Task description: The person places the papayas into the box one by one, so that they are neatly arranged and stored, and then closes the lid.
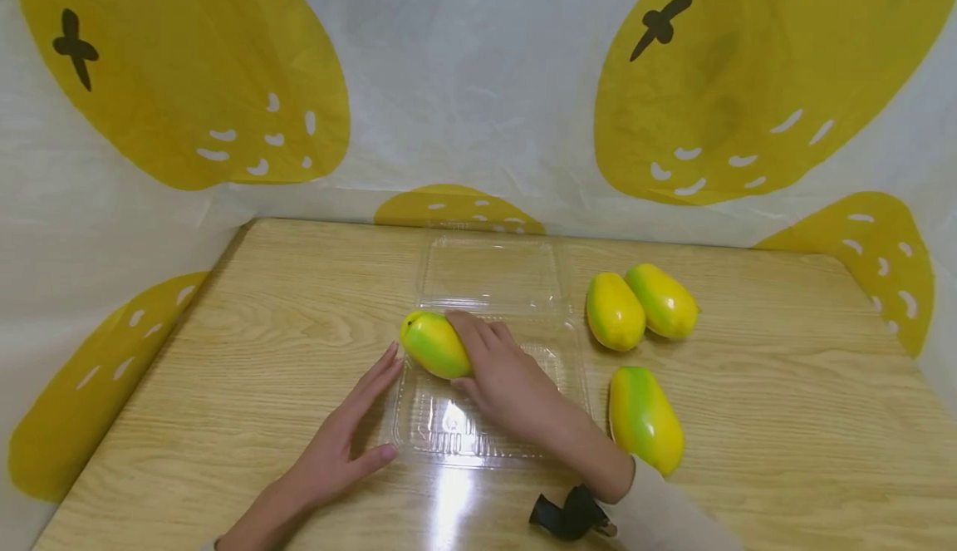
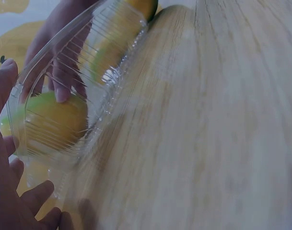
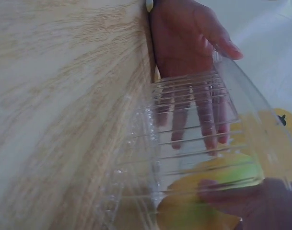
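Mango (image 1: 435, 345) — yellow with a green flush — sits at the far left corner of the clear plastic clamshell tray (image 1: 557, 368), and my right hand (image 1: 503, 376) is wrapped over it, fingers curled across its top and thumb tucked under its near side, so I have a firm hold of it. In the left wrist view the same fruit shows through the ribbed wall of the tray (image 2: 107, 76), with my right fingers (image 2: 64, 81) draped on it. My left hand (image 1: 345, 435) lies flat on the table (image 1: 224, 343) just beside the tray's left edge, fingers straight and together, fingertips close to the mango and thumb pointing toward the tray's near corner; it grips nothing (whether it actually presses the plastic I cannot tell). The right wrist view shows that left hand (image 3: 193, 62) through the transparent wall (image 3: 198, 143), with the mango (image 3: 217, 182) low in the picture. The tray's lid (image 1: 489, 273) is folded open and lies flat behind it. Three more mangoes rest on the table to the right of the tray — two touching each other farther back (image 1: 615, 311) (image 1: 662, 301), one nearer (image 1: 645, 420) beside my right forearm. A white sheet printed with big yellow fruit shapes (image 1: 478, 77) surrounds the table.
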Demonstrator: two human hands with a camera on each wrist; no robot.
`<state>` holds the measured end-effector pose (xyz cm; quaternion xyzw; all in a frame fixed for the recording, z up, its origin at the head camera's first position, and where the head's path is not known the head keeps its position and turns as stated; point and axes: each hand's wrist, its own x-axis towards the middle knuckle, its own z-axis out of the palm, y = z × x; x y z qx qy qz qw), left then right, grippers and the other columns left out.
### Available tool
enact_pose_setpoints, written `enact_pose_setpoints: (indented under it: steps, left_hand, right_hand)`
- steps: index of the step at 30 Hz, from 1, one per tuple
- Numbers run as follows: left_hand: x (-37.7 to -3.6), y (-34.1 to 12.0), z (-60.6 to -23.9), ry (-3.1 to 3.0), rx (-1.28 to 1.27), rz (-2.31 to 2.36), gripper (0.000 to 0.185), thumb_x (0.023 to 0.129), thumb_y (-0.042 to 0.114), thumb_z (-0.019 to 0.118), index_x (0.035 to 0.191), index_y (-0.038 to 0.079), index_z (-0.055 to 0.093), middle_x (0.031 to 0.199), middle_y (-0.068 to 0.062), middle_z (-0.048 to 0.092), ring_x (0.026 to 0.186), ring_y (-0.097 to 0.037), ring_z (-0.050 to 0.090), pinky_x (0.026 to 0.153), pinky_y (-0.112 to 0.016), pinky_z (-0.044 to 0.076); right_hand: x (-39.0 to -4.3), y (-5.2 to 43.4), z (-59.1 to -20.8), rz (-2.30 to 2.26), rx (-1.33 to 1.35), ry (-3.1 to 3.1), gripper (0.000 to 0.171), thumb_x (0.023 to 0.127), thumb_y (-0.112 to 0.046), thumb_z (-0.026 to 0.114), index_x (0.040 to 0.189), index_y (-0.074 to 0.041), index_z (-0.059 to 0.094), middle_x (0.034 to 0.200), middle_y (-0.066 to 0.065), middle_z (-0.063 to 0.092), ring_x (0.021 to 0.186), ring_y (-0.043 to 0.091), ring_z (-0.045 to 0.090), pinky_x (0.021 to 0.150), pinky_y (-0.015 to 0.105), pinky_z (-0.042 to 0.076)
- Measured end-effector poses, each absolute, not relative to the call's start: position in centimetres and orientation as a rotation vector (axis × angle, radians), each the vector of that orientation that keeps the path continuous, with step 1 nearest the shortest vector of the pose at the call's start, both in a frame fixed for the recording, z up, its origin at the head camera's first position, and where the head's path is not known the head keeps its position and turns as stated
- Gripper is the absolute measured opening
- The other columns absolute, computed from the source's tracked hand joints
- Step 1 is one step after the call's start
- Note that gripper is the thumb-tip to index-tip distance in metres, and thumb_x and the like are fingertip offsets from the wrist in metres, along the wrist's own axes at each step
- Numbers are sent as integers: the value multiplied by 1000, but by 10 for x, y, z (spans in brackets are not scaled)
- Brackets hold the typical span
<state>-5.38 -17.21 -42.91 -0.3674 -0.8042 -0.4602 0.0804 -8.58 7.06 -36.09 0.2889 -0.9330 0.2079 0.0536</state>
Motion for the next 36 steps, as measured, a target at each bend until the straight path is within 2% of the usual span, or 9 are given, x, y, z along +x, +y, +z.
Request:
enact_pose_setpoints:
  steps: [5,15,26,36]
  left_hand:
    - [-53,-172,-427,-2398,-1103,-1381,78,82,43,57,137,-3,27,144,-20,17,130,-35,18,106,-27,11]
    - [-44,-162,-393,-2380,-1103,-1412,72,85,38,55,135,-7,28,142,-24,19,128,-39,20,105,-26,12]
    - [-53,-171,-425,-2412,-1089,-1370,78,83,45,55,138,-2,26,144,-19,17,130,-34,18,106,-30,12]
    - [-54,-172,-426,-2416,-1091,-1373,78,83,45,55,138,-2,26,145,-19,16,130,-34,18,106,-30,12]
  right_hand:
    - [-85,70,-365,611,858,-2814,75,79,-25,66,139,-15,22,139,0,32,114,18,38,84,34,45]
    - [-85,72,-366,582,869,-2815,75,81,-26,63,141,-16,19,141,1,27,116,19,37,77,33,48]
    - [-85,72,-364,577,881,-2832,75,83,-31,61,142,-17,17,142,2,27,118,19,36,82,34,46]
    - [-86,72,-363,580,905,-2823,75,83,-32,60,142,-16,17,142,4,26,118,20,36,86,35,43]
